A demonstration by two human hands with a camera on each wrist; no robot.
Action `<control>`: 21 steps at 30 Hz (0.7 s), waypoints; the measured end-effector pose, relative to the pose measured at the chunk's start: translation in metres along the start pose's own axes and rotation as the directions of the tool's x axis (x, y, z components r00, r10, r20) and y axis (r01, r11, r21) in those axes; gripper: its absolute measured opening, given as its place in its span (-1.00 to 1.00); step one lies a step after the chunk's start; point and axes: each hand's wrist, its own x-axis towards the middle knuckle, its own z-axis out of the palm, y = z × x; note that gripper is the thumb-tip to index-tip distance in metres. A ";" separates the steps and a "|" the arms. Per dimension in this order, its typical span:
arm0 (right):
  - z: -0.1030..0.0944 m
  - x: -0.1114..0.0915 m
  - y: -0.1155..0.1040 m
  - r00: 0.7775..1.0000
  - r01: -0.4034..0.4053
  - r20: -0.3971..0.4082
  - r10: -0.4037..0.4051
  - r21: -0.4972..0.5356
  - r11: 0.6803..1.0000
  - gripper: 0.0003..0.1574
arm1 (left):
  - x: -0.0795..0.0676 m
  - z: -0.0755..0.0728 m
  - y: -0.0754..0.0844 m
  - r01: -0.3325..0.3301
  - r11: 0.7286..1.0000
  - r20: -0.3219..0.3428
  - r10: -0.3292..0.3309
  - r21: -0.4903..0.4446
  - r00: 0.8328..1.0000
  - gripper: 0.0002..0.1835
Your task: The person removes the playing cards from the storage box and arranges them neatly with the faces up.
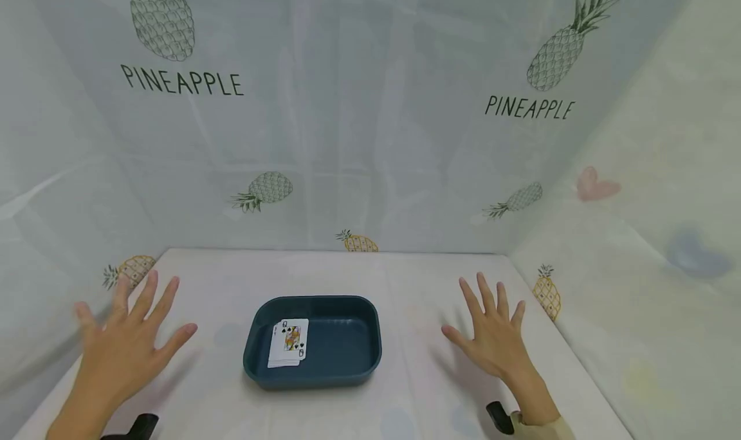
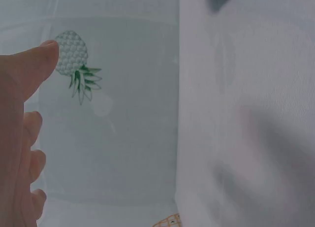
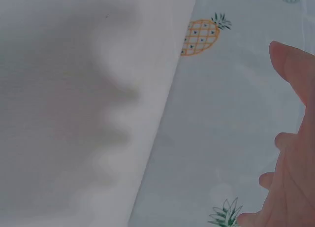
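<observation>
A dark blue tray [image 1: 341,347] with rounded corners stands on the white table, between my two hands. Inside it, toward the left, lies a small stack of playing cards [image 1: 287,343], face up, a queen on top. To the tray's left my left hand [image 1: 124,347] is raised with its fingers spread, holding nothing. My right hand [image 1: 494,337] hovers on the other side, fingers likewise spread and nothing in them; its shadow falls on the cloth. Each wrist view shows only that hand's thumb and fingertips, away from any object.
White cloth covers the table [image 1: 324,273]. A pale curtain [image 1: 359,118] printed with pineapples hangs behind it, and similar sheets close off the left and right sides. A black wrist strap [image 1: 500,418] sits on the right wrist.
</observation>
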 end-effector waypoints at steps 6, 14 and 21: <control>-0.001 0.016 -0.012 0.999 0.035 -0.009 -0.035 0.036 0.999 0.19 | -0.001 0.007 0.013 -0.009 0.995 -0.005 0.008 -0.101 1.000 0.07; -0.001 0.034 -0.038 0.998 0.070 -0.004 -0.070 0.092 0.993 0.19 | 0.002 0.012 0.042 0.002 0.945 0.035 0.010 -0.326 0.999 -0.03; -0.003 0.047 -0.065 0.995 0.102 0.002 -0.104 0.159 0.982 0.18 | 0.003 0.018 0.066 0.076 0.866 0.138 -0.008 -0.495 0.990 -0.05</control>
